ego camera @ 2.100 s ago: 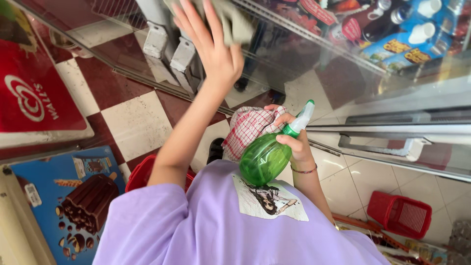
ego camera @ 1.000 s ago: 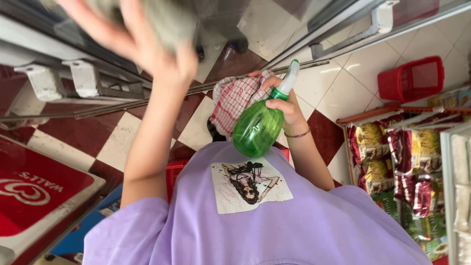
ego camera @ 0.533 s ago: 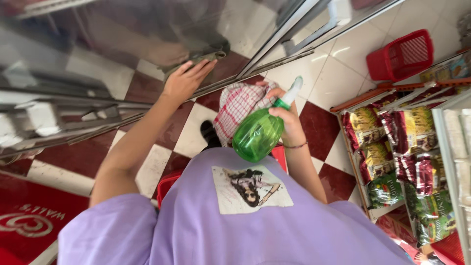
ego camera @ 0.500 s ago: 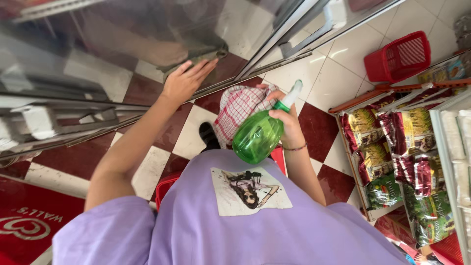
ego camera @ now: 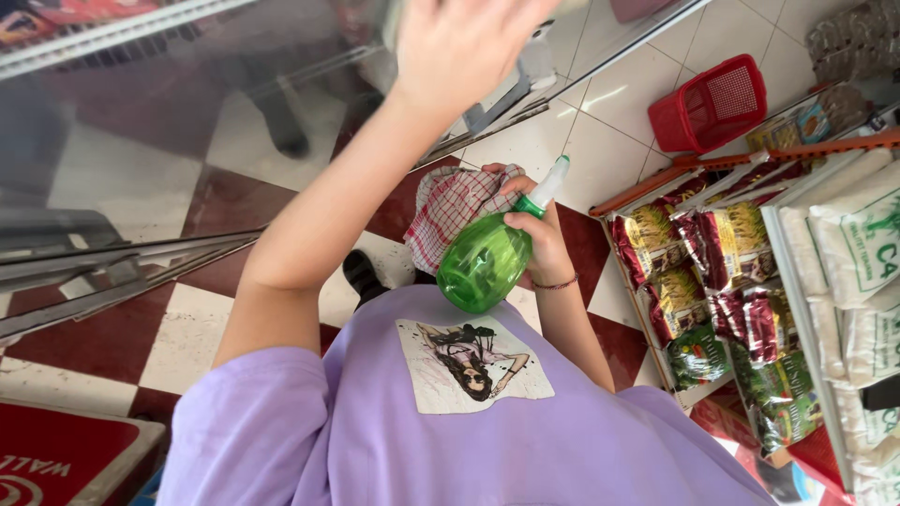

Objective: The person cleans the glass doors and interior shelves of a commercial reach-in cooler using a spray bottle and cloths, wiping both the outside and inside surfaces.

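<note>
View from above of a person in a lilac shirt (ego camera: 487, 440) standing before a glass door (ego camera: 187, 141) on a red-and-white tiled floor (ego camera: 141, 337). The work in hand appears to be wiping the glass. How much of the pane is already wiped cannot be told, since no streaks or wet patches show clearly; judged from the raised arm, the wiping is under way rather than finished.

Left hand (ego camera: 464, 47): raised high against the glass, fingers spread and mostly open, blurred. A pale shape shows at its upper edge, but whether it presses a cloth or the bare pane cannot be told.

Right hand (ego camera: 534, 239): closed around the neck of a green spray bottle (ego camera: 483, 262), held near the chest with its white nozzle (ego camera: 553, 176) tilted up and to the right, a finger near the trigger. The same hand also pinches a red checked cloth (ego camera: 450, 211), which hangs bunched just left of the bottle.

Surroundings: a red basket (ego camera: 708, 103) on the floor to the right; shelves of packaged snacks (ego camera: 731, 309) along the right edge.
</note>
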